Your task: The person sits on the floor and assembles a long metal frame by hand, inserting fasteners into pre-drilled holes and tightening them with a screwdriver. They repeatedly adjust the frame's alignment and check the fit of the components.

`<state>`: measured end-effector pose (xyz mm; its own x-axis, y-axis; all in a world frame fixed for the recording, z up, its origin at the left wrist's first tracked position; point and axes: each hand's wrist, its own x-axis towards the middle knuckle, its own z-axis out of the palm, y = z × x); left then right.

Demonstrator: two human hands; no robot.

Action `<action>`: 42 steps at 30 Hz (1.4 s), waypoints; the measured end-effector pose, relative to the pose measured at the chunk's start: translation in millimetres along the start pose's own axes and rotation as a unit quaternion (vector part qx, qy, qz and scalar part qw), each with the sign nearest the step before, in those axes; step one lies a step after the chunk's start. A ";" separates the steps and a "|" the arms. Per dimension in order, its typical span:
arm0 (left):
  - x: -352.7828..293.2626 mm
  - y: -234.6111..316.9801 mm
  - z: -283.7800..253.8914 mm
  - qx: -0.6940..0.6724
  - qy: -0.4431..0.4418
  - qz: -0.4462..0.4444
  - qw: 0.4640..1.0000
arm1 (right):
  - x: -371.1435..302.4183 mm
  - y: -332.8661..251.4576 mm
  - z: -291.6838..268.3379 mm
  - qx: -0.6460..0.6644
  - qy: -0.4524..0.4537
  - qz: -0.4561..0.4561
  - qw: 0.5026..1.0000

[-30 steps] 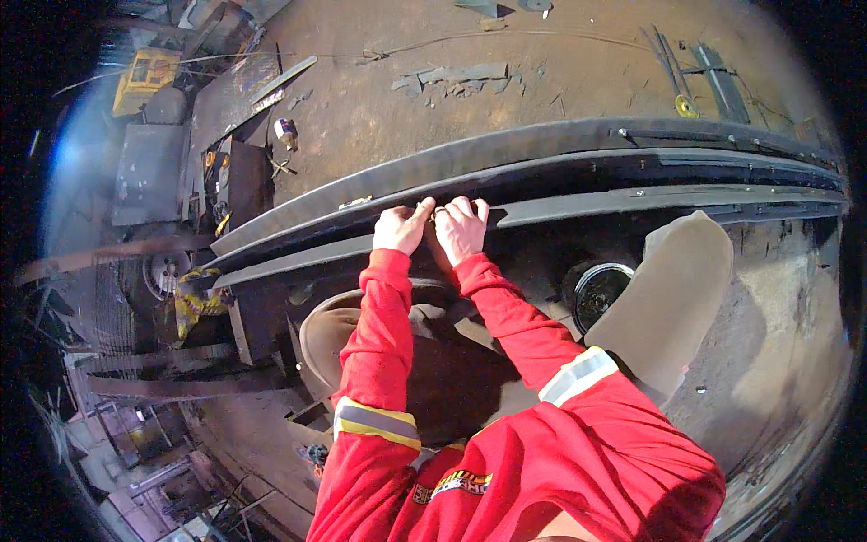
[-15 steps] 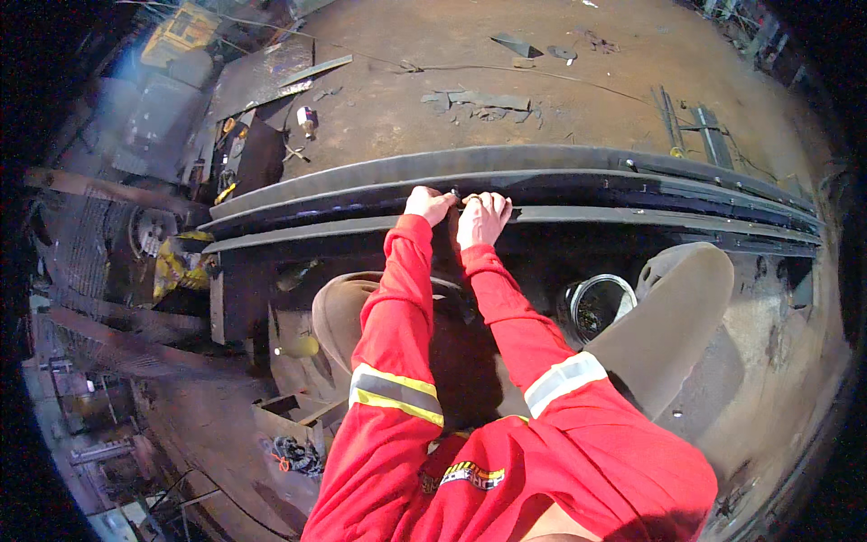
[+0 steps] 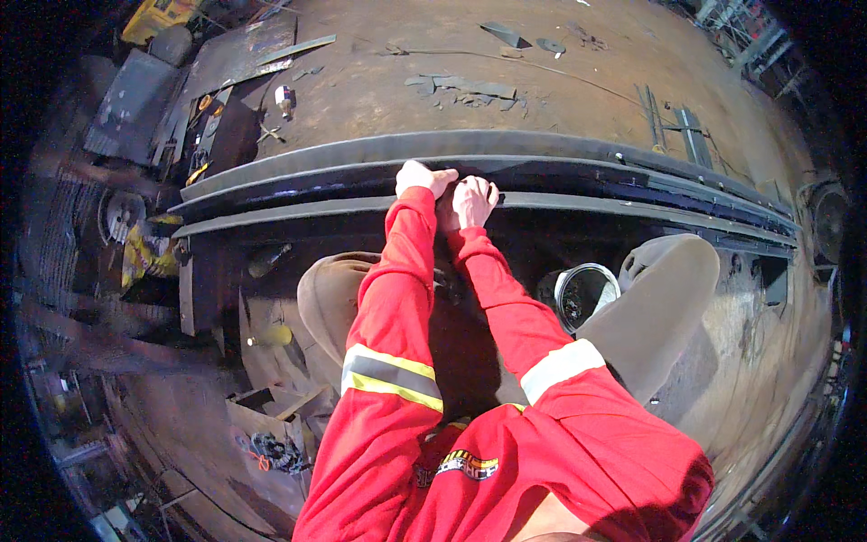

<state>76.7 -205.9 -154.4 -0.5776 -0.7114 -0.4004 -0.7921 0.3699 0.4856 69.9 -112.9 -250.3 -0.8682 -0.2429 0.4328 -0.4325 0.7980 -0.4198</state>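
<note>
Long dark steel beams run side by side across the view in front of my knees. My left hand is closed over the dark channel between the rails, thumb pointing toward the right hand. Just right of it and a little nearer, my right hand has its fingers curled at the near rail. Whatever small thing the fingers pinch is hidden by them. A dark tip shows beside the right hand's fingers, too small to name.
A white bucket holding small dark pieces stands by my right knee. To the left lie a yellow bag, a yellowish bottle and an open box. Beyond the beams are scrap plates and a spray can.
The view has shifted slightly, so the scene sits a little left and higher. Both hands stay close together at the beams; the right fingers are curled more, and the gap between the hands is narrower.
</note>
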 end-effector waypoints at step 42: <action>-18.0 -1.9 16.9 -0.013 0.211 0.094 0.973 | 0.0 -20.2 1.9 -0.028 -0.035 0.085 0.995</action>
<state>85.3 -183.7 -161.3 -0.5748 -0.8168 0.0488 -0.6727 0.5056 0.5403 78.2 -130.1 -243.3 -0.9433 -0.1392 0.3013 -0.2663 0.8594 -0.4366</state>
